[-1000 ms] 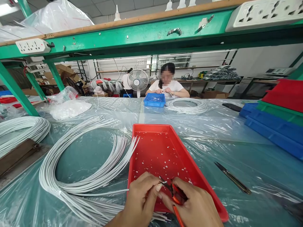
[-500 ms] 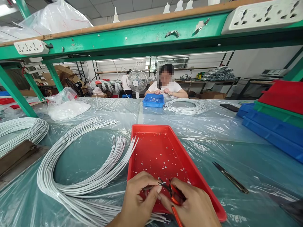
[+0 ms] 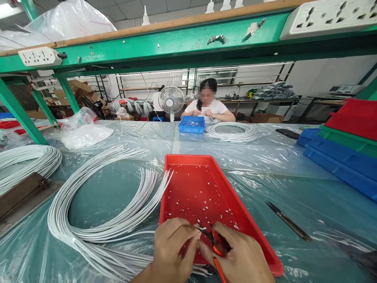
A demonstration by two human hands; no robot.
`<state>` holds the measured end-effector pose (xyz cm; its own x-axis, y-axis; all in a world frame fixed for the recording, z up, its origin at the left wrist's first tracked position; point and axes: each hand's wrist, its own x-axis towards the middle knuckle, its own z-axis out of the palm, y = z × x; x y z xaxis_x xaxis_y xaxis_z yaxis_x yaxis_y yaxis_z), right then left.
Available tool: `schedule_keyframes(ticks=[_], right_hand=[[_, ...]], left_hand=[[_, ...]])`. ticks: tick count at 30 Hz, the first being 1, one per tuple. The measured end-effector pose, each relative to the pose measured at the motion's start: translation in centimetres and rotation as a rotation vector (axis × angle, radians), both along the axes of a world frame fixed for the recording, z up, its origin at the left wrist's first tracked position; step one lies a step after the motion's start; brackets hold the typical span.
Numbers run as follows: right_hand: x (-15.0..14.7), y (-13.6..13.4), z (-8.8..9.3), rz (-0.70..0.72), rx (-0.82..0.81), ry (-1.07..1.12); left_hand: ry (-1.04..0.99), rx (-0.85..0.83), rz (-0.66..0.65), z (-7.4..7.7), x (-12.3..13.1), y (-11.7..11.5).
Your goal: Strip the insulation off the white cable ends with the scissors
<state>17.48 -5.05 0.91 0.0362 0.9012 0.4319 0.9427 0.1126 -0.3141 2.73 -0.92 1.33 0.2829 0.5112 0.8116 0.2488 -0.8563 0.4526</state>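
My right hand (image 3: 240, 253) is wrapped round orange-handled cutting pliers (image 3: 218, 251). Their dark jaws point left, at the fingertips of my left hand (image 3: 176, 245). That hand pinches the end of a white cable, mostly hidden by the fingers; a small white tip shows at the jaws. Both hands are over the near end of a red tray (image 3: 250, 220), which has small white scraps scattered on its floor. Left of the tray lies a big coil of white cables (image 3: 63, 208), and its loose ends reach over the tray's rim and beneath my left wrist.
Tweezers (image 3: 288, 222) lie right of the tray. Stacked bins (image 3: 347, 153) stand at the far right. Another cable coil (image 3: 44, 163) and a brown metal block (image 3: 23, 192) are at left. Across the table a person (image 3: 210, 104) sits behind a blue tray (image 3: 191, 129). A green shelf beam (image 3: 176, 45) crosses overhead.
My left hand has turned slightly, its fingers closing in more round the cable end. The pliers stay nearly in place at the fingertips. The whole view has shifted a little.
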Motion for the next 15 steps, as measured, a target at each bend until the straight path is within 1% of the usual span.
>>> schedule_keyframes(ticks=[2, 4, 6, 10, 15], right_hand=[[-0.03, -0.02, -0.06, -0.004, -0.007, 0.005], [-0.06, -0.05, -0.06, -0.008, -0.019, 0.007], [-0.1, -0.1, 0.01, -0.004, -0.027, 0.003], [-0.12, -0.12, 0.09, 0.001, -0.022, 0.012], [-0.03, -0.02, -0.13, -0.003, -0.051, 0.016]], left_hand=[[0.038, 0.081, 0.044, -0.1, -0.02, 0.01], [0.059, 0.126, 0.064, -0.14, -0.05, -0.03], [0.05, 0.114, 0.064, -0.11, -0.08, -0.08], [0.001, 0.028, 0.038, 0.03, -0.03, -0.11], [0.0, 0.057, 0.043, 0.04, 0.18, -0.05]])
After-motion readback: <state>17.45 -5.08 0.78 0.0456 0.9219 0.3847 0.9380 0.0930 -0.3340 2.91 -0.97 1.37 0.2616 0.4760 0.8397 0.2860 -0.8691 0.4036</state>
